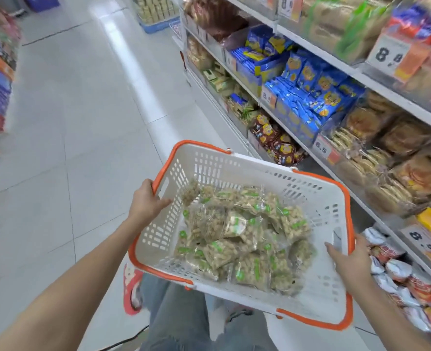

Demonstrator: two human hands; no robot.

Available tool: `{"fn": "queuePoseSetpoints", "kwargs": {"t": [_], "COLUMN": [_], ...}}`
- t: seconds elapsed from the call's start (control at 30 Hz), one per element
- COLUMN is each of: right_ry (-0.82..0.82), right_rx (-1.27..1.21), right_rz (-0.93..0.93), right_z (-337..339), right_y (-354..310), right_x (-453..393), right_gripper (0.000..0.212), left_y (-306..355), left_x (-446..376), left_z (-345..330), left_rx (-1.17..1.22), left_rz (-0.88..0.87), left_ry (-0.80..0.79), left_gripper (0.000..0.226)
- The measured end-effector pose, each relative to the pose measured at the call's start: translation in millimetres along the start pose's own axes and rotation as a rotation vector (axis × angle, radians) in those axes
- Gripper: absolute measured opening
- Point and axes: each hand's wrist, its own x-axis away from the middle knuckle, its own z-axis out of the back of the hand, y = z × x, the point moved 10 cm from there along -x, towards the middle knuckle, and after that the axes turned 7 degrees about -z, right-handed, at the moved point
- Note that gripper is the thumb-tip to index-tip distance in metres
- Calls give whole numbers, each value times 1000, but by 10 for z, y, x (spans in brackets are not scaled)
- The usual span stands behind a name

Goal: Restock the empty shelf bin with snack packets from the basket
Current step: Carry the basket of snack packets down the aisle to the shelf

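The left hand (147, 202) gripped the left end of a white slotted plastic basket with an orange rim (234, 164), its thumb over the orange edge and its fingers lying against the inner wall beside the handle cut-out. The right hand (349, 259) held the opposite end in like manner, fingers curled over the rim near the second cut-out, so both grips were taken up by the basket and neither was free. The basket was carried tilted, clear of the floor, above the person's legs in grey-blue jeans (181, 323). Inside lay a loose heap of small clear snack packets with green labels and pale contents (244, 236), gathered toward the middle and near side of the basket floor. A red sandal (132, 287) showed on the white tiled floor (83, 122) below the basket's left corner. To the right stood white metal shelving (336, 64), with blue biscuit packets (308, 97) on a middle tier, brown packets (277, 143) lower down, clear-wrapped round biscuits (376, 158) nearer, and red-and-white packets (399, 272) just beside the right hand. Price tags (391, 55) hung on the shelf edges. The empty bin could not be told from this view.
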Motion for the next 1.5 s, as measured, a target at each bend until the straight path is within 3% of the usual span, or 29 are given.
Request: {"fn": "queuePoseSetpoints", "kwargs": {"t": [0.2,0.33,0.47,0.67,0.83,1.1,1.27,1.5], "right_ry": [142,276,408,552,632,723,819,717], "right_rx": [-105,-131,-147,-158,-164,-170,-132,-106], "right_rz": [-97,-245,-385,-607,-669,-721,-729,-841], "right_z": [36,-10,-94,-333,-670,-1255,-1558,-2061], "right_y": [189,455,688,1185,1731,2838,3312,3838], "right_x": [-126,-124,-21,68,-73,-549,-591,-792], "right_gripper": [56,49,58,48,53,33,33,28], "left_y": [501,788,1025,1257,936,52,-33,-377], "left_x": [-806,-1306,-1746,-2092,-2224,-2387,-2508,-2639], "left_z": [-569,-1135,-1795,-2730,-3548,-4917,-5392,-5859], "left_rx": [-27,-59,-105,-58,-66,-73,-40,-127], "left_rz": [-144,-261,-392,-506,-521,-419,-509,-505], "left_ry": [-153,-302,-497,-679,-699,-644,-577,-639], "left_gripper": [40,42,42,42,42,41,34,33]}}
